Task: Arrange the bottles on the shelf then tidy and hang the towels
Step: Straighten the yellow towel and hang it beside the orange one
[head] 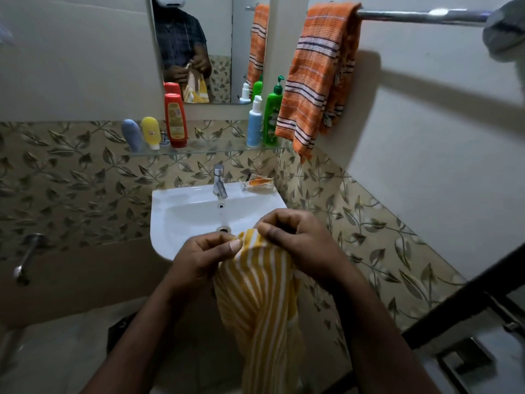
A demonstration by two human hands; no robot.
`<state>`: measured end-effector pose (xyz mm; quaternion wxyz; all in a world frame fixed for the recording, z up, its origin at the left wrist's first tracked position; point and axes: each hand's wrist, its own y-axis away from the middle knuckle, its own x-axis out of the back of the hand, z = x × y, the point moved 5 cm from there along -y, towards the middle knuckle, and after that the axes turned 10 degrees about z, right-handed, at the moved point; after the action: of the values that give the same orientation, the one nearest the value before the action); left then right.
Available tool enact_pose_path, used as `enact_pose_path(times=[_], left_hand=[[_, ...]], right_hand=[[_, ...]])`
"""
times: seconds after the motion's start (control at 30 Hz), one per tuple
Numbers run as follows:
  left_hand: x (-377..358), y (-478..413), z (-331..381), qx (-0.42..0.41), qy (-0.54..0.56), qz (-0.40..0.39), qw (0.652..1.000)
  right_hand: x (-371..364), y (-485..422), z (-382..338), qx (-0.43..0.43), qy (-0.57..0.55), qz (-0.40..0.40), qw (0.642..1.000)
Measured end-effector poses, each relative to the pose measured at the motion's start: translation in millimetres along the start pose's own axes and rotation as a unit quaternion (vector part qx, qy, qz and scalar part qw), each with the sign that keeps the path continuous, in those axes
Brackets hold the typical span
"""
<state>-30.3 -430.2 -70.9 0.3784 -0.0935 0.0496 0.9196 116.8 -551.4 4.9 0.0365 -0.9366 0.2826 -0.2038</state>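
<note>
A yellow towel with white stripes (pixel 261 302) hangs down in front of the sink, pinched at its top edge by both hands. My left hand (pixel 207 258) grips the left corner, my right hand (pixel 295 237) the right, close together. An orange striped towel (pixel 315 78) hangs over the left end of the chrome towel bar (pixel 420 16). On the glass shelf (pixel 210 147) stand a blue-grey tube (pixel 132 135), a yellow tube (pixel 151 132) and a red bottle (pixel 175 120) at the left, a blue pump bottle (pixel 254 123) and a green pump bottle (pixel 273 115) at the right.
A white sink (pixel 176 211) with a chrome tap (pixel 219 182) sits below the shelf, a soap dish (pixel 258 183) on its rim. The mirror (pixel 199 46) above reflects the person. A wall tap (pixel 27 258) sticks out at the left. A dark frame (pixel 468 297) crosses the lower right.
</note>
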Motion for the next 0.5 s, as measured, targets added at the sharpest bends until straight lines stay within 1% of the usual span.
enact_pose_path(times=[0.03,0.07,0.13,0.2,0.27,0.3,0.33,0.4,0.43,0.5], left_hand=[[2.1,-0.7,6.3,-0.024,-0.007,0.033,0.999],[1.6,-0.7,12.5,-0.05,-0.022,0.049,0.997],[-6.7,3.0,24.4,-0.102,-0.077,0.038,0.991],[-8.8,3.0,26.8,-0.136,-0.124,0.037,0.982],[1.1,0.9,25.3,-0.147,-0.137,0.075,0.977],[6.4,0.7,24.1,-0.148,-0.139,0.083,0.976],[9.2,1.1,23.7,-0.151,-0.145,0.075,0.975],[6.4,4.7,21.8,-0.151,-0.161,0.021,0.975],[3.5,6.3,17.8,-0.134,-0.153,-0.008,0.979],[-3.8,9.5,9.4,-0.082,-0.095,-0.042,0.991]], right_hand=[[3.4,-2.1,12.0,-0.032,0.011,0.022,0.999],[4.1,-3.9,23.5,-0.07,0.037,0.024,0.997],[-3.0,-5.7,41.8,-0.125,0.099,-0.035,0.987],[-9.4,-5.2,49.1,-0.145,0.116,-0.094,0.978],[-9.0,-6.8,48.3,-0.153,0.066,-0.099,0.981],[-6.5,-8.6,46.7,-0.151,0.035,-0.083,0.984],[-3.0,-11.3,45.3,-0.141,0.009,-0.056,0.988],[0.6,-15.9,38.5,-0.117,-0.058,0.008,0.991],[-1.1,-16.9,34.1,-0.109,-0.105,0.024,0.988],[-12.2,-15.5,25.0,-0.088,-0.162,0.006,0.983]])
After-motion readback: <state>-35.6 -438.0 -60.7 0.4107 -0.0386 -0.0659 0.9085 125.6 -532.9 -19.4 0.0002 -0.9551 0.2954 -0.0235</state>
